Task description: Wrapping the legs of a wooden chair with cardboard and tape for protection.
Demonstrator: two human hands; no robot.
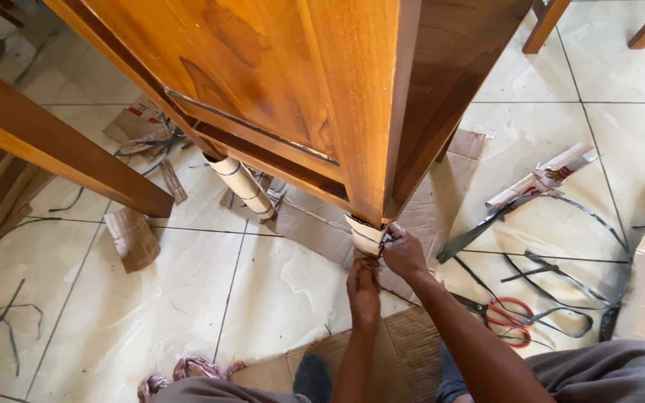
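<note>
Head camera looks down on a glossy, warm-brown wooden cabinet standing on pale glazed floor tiles. Its near leg wears a cream cardboard wrap bound by a thin black plastic strap. The left hand pinches the wrap's lower edge from below; the right hand grips the strap beside it, fingers closed. A second wrapped leg stands behind. Flat corrugated cardboard lies underfoot, red-handled scissors among loose black strapping to the right.
</note>
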